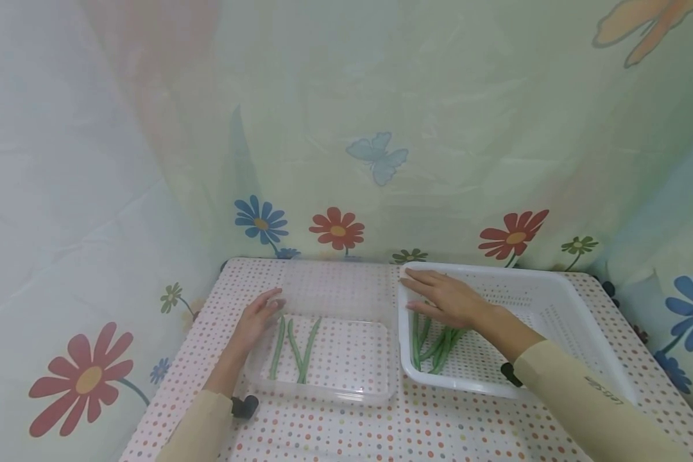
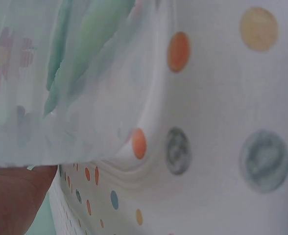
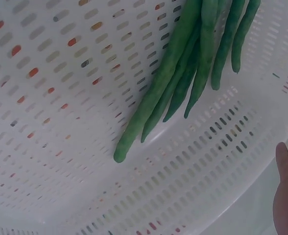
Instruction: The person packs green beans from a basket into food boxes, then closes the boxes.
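Observation:
A clear plastic container (image 1: 352, 393) stands on the left of the table with three green beans (image 1: 308, 351) lying lengthwise inside. My left hand (image 1: 255, 321) is at the container's back left side, fingers loosely extended and nothing gripped. In the left wrist view, part of the hand (image 2: 16, 198) shows below the container's cloudy wall (image 2: 100, 122). A white perforated basket (image 1: 468, 385) sits to the right, holding a bunch of green beans (image 3: 158, 93) along its left side. My right hand (image 1: 447, 298) is over that bunch, palm down with fingers stretched toward the basket's left rim.
A translucent sheet-like panel (image 1: 337, 285) is behind the container, near the table's back edge. The dotted tablecloth (image 1: 323, 430) covers the table. Curtains with printed flowers (image 1: 375, 212) enclose the back and sides. The basket's raised rim stands close beside the container.

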{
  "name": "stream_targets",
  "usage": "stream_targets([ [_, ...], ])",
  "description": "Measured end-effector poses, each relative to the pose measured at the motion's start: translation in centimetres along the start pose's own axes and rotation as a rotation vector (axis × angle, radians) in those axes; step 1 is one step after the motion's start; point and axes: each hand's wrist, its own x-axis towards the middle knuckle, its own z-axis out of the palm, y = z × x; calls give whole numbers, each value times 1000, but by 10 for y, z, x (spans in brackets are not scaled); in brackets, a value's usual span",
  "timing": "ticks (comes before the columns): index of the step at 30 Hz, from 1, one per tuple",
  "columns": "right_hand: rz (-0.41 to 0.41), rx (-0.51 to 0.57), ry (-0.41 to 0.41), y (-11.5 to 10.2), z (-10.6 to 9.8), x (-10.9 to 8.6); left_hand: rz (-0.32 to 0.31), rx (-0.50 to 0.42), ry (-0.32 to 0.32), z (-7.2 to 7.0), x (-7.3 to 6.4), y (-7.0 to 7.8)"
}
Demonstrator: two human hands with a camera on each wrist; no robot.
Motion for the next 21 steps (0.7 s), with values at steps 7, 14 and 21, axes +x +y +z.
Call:
stream_targets([
  [7,42,6,-17,3,1,-5,14,1,-4,0,1,0],
  [14,63,0,-30,9,4,-8,6,-14,-12,0,2,0],
  [21,64,-23,-91,14,4,-14,9,-5,-5,0,2,-1],
])
